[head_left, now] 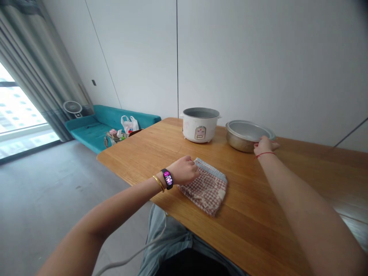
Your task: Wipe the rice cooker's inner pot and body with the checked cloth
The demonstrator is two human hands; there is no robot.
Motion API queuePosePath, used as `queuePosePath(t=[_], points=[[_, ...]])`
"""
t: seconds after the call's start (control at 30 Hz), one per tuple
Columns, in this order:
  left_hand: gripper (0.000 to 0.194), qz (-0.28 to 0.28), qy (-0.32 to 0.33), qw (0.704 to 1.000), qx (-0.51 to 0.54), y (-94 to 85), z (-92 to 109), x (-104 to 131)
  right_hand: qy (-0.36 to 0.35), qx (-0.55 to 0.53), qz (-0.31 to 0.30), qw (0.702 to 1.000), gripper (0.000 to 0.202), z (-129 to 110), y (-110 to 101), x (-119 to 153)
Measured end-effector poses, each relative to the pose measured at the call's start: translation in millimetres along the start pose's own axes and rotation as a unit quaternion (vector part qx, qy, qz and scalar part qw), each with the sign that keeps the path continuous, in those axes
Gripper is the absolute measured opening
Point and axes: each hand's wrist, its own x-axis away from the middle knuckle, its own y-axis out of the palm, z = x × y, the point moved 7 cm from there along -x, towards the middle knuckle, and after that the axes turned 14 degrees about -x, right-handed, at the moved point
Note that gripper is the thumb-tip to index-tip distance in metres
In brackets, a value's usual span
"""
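Note:
A metal inner pot [241, 142] with a wide pale rim stands on the wooden table, right of a white rice cooker body [198, 128]. My right hand [263, 145] is closed on the near right side of the pot's rim, the fingertips partly out of sight. My left hand [185, 170] makes a fist over the left edge of a red-and-white patterned cloth [208, 188]. Whatever the left fingers hold, if anything, is hidden. The cloth lies folded and flat, with a light blue band along its far edge. The cooker body has no lid on.
The wooden table [143, 153] stands against a pale panelled wall. A pale cord [123, 263] runs across my lap at the near edge. Left of the table are a teal sofa [86, 132] with bags [130, 124] on it, and a fan [73, 108].

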Motion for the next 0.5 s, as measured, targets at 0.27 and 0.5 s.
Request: queuePosePath(t=[0.27,0.5], points=[[0.020,0.011,-0.015,0.999,0.038,4.2,-1.9,2.5,0.050,-0.023,0.064,0.996,0.034,9.4,-13.8,-5.1],[0.020,-0.026,-0.058,0.996,0.062,10.3,-9.4,15.4,0.058,-0.055,0.075,0.994,0.033,17.6,-17.5,-16.8]])
